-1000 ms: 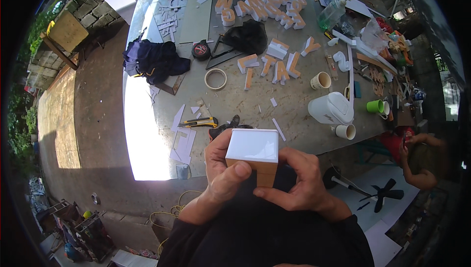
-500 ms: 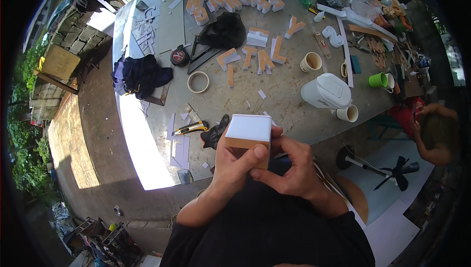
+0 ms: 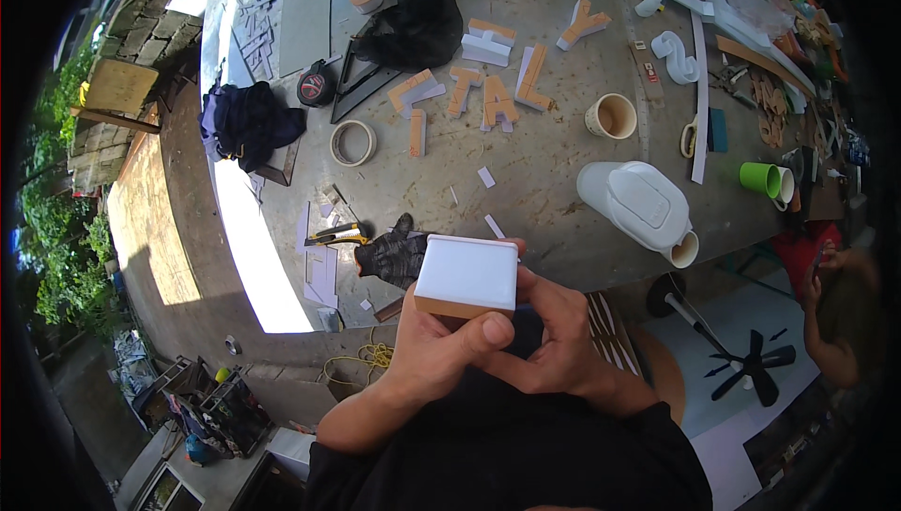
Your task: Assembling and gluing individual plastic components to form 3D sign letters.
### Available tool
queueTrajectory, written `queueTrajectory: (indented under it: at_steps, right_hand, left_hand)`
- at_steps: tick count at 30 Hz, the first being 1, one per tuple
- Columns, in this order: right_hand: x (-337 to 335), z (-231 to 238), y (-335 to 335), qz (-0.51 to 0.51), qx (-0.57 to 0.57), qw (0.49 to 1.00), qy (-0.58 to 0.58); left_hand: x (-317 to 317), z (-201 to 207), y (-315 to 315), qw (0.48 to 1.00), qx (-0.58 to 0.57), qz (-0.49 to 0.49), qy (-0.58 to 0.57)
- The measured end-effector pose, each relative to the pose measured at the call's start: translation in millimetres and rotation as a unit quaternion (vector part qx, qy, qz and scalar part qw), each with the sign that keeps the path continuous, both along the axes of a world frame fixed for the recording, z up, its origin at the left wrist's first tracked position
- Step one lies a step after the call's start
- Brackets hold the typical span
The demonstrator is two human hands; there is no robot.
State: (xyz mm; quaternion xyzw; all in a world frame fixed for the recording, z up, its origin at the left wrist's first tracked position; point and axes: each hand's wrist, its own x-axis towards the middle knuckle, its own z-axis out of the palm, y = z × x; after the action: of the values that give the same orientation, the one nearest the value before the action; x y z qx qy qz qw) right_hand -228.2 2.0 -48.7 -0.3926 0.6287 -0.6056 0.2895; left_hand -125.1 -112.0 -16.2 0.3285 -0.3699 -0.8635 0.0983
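Observation:
A small squarish block point(image 3: 467, 272) with a glossy white face and a tan-brown side is held in front of my chest. My left hand point(image 3: 436, 347) grips its left and near sides, the thumb lying across the near edge. My right hand point(image 3: 558, 333) holds it from the right, its fingertips at the far right corner. The block hides some of the fingers. Just beyond it on the table lie a dark work glove point(image 3: 394, 253) and a yellow-and-black utility knife point(image 3: 340, 234).
Tan-and-white block letters point(image 3: 464, 89) stand on the metal table point(image 3: 526, 168). Around them are a roll of tape point(image 3: 353, 143), a tape measure point(image 3: 316, 85), a black bag point(image 3: 413, 28), a white-lidded pitcher point(image 3: 633, 206) and a paper cup point(image 3: 612, 117). Another person point(image 3: 840, 314) is at the right.
The view has shifted, so the far table end and the hands there have left the picture. Between my hands the block has tilted, showing more white face and less tan side.

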Motion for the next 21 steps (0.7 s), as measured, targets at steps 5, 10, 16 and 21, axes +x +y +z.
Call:
queueTrajectory:
  at_steps: [5,10,16,21]
  right_hand:
    - [-26,-12,-2,0.034,0.006,0.999,-0.032]
    - [-43,-18,-10,0.041,0.012,0.996,-0.081]
    - [-48,-31,-16,0.085,0.046,0.987,-0.129]
    - [-45,-41,-17,0.121,0.05,0.977,-0.167]
  left_hand:
    - [-30,-3,-3,0.999,-0.009,-0.035,-0.018]
    - [-47,-20,-3,0.999,-0.048,0.025,-0.004]
    - [-41,-36,-1,0.995,-0.038,0.086,-0.029]
    - [-40,-36,-1,0.989,-0.039,0.127,-0.058]
